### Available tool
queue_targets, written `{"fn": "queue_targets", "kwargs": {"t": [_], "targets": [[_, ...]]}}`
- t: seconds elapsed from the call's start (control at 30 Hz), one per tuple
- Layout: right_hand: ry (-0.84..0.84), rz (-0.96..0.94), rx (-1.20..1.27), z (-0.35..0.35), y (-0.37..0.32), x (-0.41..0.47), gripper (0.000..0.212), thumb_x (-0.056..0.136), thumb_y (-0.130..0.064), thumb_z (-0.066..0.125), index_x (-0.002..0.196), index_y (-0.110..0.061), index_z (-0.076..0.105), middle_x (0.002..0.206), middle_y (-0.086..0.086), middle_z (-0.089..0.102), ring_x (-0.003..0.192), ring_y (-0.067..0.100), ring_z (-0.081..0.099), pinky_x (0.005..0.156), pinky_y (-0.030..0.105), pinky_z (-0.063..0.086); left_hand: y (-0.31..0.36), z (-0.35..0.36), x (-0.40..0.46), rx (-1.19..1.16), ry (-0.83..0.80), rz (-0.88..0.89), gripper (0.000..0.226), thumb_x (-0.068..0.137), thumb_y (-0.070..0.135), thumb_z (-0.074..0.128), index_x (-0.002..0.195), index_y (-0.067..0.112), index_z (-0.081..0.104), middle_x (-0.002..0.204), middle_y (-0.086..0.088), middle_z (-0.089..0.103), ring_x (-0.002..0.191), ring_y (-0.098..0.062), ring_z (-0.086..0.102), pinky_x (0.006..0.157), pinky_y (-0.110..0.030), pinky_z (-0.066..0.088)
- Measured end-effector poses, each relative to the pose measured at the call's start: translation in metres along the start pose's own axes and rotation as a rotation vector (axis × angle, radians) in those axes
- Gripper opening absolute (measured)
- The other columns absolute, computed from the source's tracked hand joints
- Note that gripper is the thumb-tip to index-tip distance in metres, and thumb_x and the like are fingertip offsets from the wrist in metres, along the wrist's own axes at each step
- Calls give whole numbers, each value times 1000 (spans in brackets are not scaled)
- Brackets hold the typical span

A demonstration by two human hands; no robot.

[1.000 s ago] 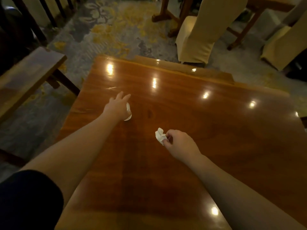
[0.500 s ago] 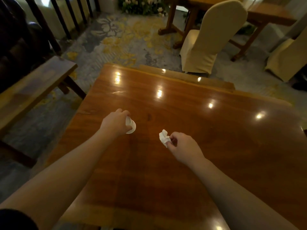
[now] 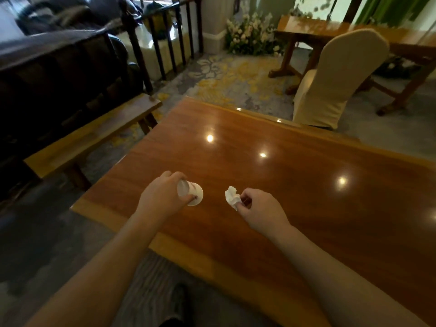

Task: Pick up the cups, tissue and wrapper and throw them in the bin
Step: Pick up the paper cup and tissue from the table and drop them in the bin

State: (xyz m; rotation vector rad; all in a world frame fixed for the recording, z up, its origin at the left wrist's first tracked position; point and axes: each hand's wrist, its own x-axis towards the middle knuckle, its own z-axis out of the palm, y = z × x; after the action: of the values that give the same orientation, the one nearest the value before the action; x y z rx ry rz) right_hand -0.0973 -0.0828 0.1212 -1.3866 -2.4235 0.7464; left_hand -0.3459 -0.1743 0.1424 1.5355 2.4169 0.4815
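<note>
My left hand (image 3: 162,197) grips a small white paper cup (image 3: 192,194), tipped on its side with the base pointing right, held above the glossy wooden table (image 3: 306,185). A crumpled white tissue (image 3: 232,198) is pinched between the fingertips of my right hand (image 3: 259,210), just right of the cup and also lifted off the table. Both hands hover over the table's near-left part. No bin or wrapper shows in the head view.
A wooden bench (image 3: 94,138) runs along the table's left side, with a dark railing (image 3: 165,43) behind it. A cream-covered chair (image 3: 335,83) stands past the far edge, another wooden table (image 3: 330,29) and flowers (image 3: 250,36) beyond. Patterned carpet lies around.
Both hands drew back toward me and rose off the table with the cup and tissue. The view tilted up, and the table's near edge and the floor now show.
</note>
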Motion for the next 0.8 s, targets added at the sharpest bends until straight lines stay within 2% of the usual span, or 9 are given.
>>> {"fn": "queue_targets", "kwargs": {"t": [0.2,0.4,0.6,0.8], "targets": [[-28,-15,41,-9,14,-80,18,92,-42,66,98,-26,69,90,-11,68,78,5,63,71,30,60,33,-2,-102,-54,28,-49,53,72,56,77,118,39,55,112,16,46,93,-10,53,71,-26,43],[6,-20,35,-8,12,-168,18,93,-42,67,100,-25,69,91,-10,68,78,5,63,68,20,55,47,1,-187,-35,63,-10,53,70,56,77,115,38,56,106,16,43,89,-9,51,68,-24,40],[33,18,0,-7,8,-270,15,93,-41,67,98,-27,68,89,-12,66,78,4,62,71,24,58,47,13,-274,-56,86,37,55,70,56,77,115,38,50,110,13,48,89,-10,51,69,-26,43],[32,97,-44,-7,7,-389,14,93,-41,67,92,-27,67,85,-11,66,75,4,60,67,23,54,56,38,-378,-108,54,44,56,68,61,76,112,31,58,107,9,57,88,-13,56,72,-33,52]]}}
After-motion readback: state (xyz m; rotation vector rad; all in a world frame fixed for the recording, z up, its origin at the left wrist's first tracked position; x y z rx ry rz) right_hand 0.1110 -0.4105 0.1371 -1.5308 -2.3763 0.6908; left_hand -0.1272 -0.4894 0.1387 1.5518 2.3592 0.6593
